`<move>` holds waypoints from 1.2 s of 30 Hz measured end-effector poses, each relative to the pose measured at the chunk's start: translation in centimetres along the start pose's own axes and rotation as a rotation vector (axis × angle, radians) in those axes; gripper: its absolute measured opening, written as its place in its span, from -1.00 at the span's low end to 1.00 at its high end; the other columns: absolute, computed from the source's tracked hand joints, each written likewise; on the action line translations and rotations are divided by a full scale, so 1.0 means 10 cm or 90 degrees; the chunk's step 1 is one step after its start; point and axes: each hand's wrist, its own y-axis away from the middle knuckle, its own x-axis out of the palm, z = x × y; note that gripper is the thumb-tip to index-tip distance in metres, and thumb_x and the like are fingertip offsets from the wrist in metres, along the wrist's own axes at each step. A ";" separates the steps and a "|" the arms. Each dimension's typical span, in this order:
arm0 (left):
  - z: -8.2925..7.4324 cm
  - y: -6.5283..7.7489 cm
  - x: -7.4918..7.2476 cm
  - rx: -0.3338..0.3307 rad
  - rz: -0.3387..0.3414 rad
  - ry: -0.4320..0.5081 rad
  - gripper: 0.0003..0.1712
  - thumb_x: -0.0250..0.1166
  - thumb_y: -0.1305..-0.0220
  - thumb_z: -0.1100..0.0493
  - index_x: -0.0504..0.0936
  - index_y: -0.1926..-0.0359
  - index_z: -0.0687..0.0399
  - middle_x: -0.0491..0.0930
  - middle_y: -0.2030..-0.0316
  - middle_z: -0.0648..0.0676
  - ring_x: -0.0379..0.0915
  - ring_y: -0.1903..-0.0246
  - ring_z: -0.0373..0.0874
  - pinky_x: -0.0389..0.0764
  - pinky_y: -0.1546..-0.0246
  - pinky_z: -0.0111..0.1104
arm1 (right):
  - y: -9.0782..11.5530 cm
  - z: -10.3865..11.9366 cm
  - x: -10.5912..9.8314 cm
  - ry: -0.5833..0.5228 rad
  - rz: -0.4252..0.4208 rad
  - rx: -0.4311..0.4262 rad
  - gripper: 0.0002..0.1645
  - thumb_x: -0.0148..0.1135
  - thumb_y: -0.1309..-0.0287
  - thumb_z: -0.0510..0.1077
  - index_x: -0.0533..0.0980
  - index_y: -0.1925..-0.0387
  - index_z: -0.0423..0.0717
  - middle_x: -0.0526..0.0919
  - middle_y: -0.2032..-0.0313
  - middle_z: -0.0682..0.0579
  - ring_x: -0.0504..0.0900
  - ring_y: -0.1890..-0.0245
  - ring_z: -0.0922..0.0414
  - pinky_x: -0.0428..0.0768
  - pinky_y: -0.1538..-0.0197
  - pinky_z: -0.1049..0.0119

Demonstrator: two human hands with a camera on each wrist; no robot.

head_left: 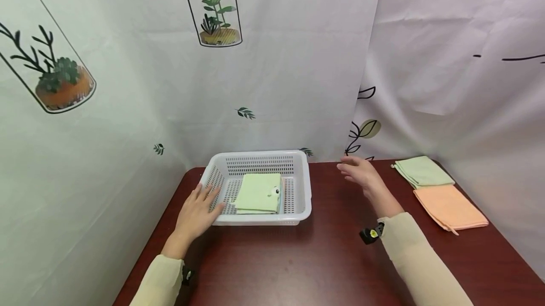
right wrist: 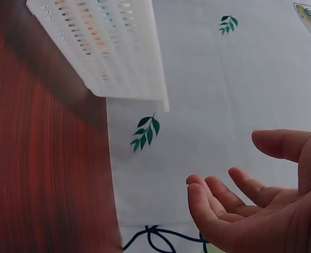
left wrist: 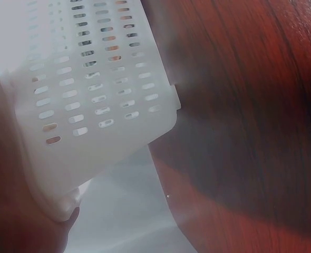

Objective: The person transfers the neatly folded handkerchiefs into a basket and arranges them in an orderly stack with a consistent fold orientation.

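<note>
A white perforated plastic basket point(head_left: 304, 192) stands near the back of the dark red table. Inside it lies a folded light green cloth point(head_left: 257, 192) with a small face-like print, and edges of other cloths show beneath. My left hand point(head_left: 197, 214) is at the basket's left rim with its fingers spread; in the left wrist view this hand point(left wrist: 10, 184) appears close against the rim, though contact is hard to tell. To the right of the basket, my right hand point(head_left: 359, 173) hovers with loosely bent fingers. Nothing is in this hand point(right wrist: 261, 195) in the right wrist view.
On the table's right side lie a folded green cloth point(head_left: 423, 172) and, in front of it, a folded orange cloth point(head_left: 451, 206). A pale curtain point(head_left: 276, 79) printed with plants hangs behind and along both sides of the table point(head_left: 289, 263).
</note>
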 end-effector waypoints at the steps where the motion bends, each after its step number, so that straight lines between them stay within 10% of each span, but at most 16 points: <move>1: 0.00 0.00 0.00 -0.001 0.000 0.001 -0.26 0.11 -0.43 -0.21 0.40 -0.45 0.12 0.33 -0.43 0.31 -0.04 -0.51 0.34 0.08 -0.46 0.20 | 0.01 -0.01 -0.02 0.003 -0.001 -0.001 -0.28 0.15 -0.44 -0.08 0.21 -0.49 -0.26 0.20 -0.49 -0.29 0.37 -0.39 -0.24 0.37 -0.41 -0.08; 36: 0.01 0.00 0.02 0.001 -0.012 0.008 -0.28 0.15 -0.41 -0.19 0.44 -0.43 0.11 0.34 -0.42 0.31 -0.02 -0.50 0.35 0.10 -0.44 0.22 | 0.22 -0.28 -0.60 0.087 -0.055 0.013 -0.19 0.13 -0.45 0.05 0.17 -0.47 -0.38 0.28 -0.40 -0.43 0.38 -0.35 -0.29 0.39 -0.38 -0.12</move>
